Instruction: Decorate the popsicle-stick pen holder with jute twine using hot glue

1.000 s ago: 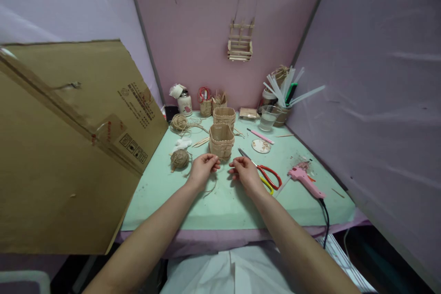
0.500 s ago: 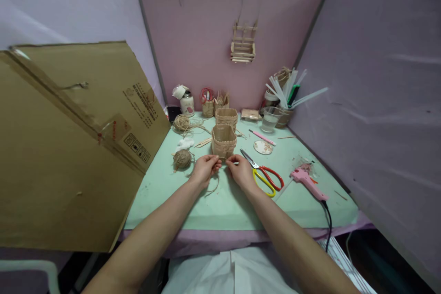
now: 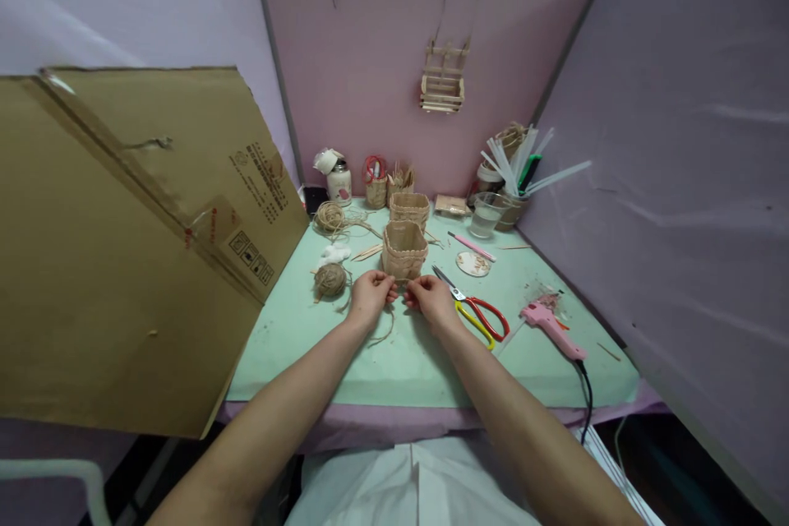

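Observation:
Just in front of a small woven basket (image 3: 403,253), my left hand (image 3: 372,296) and my right hand (image 3: 430,298) face each other, both closed in a pinch. A short stretch of jute twine (image 3: 383,337) runs between the fingertips, and its loose end curls on the table below my left hand. A ball of twine (image 3: 331,280) lies to the left of that hand. Scissors (image 3: 477,309) with one red and one yellow handle lie to the right of my right hand. Behind the front basket stands a second woven basket (image 3: 409,206).
A large cardboard sheet (image 3: 123,263) leans in on the left. On the right lies a pink glue gun (image 3: 551,329) with its black cord over the edge. A clear cup (image 3: 485,216), a white disc (image 3: 473,264) and a pink pen (image 3: 472,246) sit farther back.
The whole view has shifted slightly, moving the scene a little to the right. Both hands keep pinching the twine before the basket, with the right fingers slightly more curled.

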{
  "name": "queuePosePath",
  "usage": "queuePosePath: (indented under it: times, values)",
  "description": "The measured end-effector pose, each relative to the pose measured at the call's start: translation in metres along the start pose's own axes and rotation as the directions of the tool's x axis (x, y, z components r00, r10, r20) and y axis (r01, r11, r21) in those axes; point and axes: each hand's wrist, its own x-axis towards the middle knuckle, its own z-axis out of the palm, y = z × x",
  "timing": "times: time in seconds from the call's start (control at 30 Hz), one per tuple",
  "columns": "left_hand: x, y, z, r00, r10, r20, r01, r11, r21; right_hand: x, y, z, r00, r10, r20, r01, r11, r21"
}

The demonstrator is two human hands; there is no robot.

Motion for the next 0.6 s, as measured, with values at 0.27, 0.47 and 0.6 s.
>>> queuePosePath:
  times: [0.27,0.47,0.6]
  values:
    - [0.000,-0.003,-0.008,0.987,0.157,-0.026,-0.146,0.960,0.241,0.006,0.001,-0.004,0.991,-0.129,-0.024,0.123,0.976,-0.179]
    - [-0.006,-0.001,-0.012,0.989,0.147,0.034,-0.150,0.923,0.355,0.001,-0.005,-0.006,0.971,-0.241,-0.010,0.222,0.912,-0.345]
    - [-0.009,0.000,-0.006,0.984,-0.061,0.167,0.018,0.969,0.245,0.000,-0.009,-0.007,0.958,-0.286,0.004,0.261,0.869,-0.421]
